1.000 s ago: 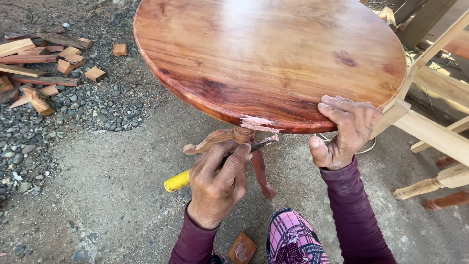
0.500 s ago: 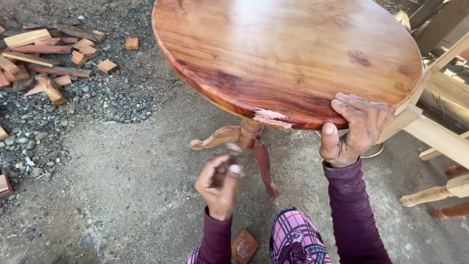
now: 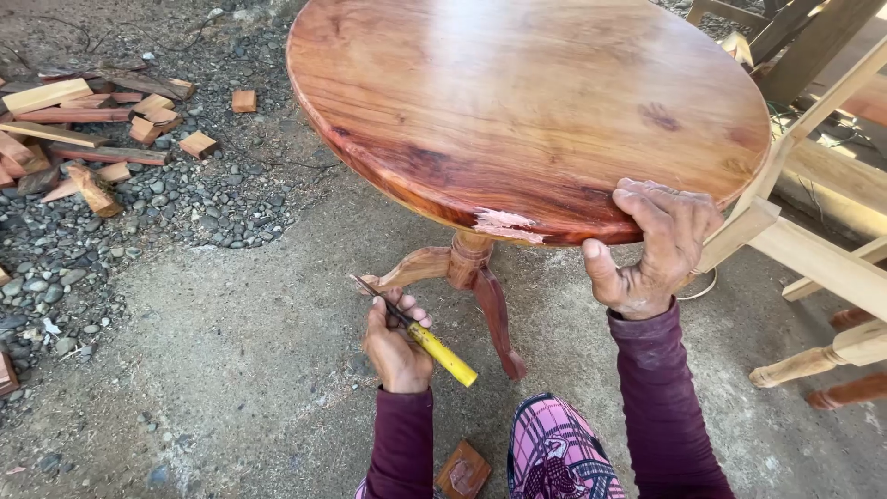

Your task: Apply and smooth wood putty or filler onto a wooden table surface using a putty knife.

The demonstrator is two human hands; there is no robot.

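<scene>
A round reddish-brown wooden table (image 3: 517,102) with a glossy top stands on a turned pedestal with curved legs (image 3: 471,277). A pale chipped patch (image 3: 504,225) shows on its near rim. My right hand (image 3: 658,245) grips that rim just right of the chip. Lower down, my left hand (image 3: 395,346) holds a chisel with a yellow handle (image 3: 442,354), its dark blade pointing up-left toward a table leg. Purple sleeves cover both arms.
Wood offcuts (image 3: 83,129) lie on grey gravel at the upper left. Unfinished pale wooden furniture frames (image 3: 813,240) crowd the right side. A small reddish wood block (image 3: 464,469) rests on the concrete by my plaid-clad knee (image 3: 559,453).
My left hand has dropped away from the table's underside toward me and now shows the yellow-handled chisel. The right hand stays on the rim. The view has shifted slightly left.
</scene>
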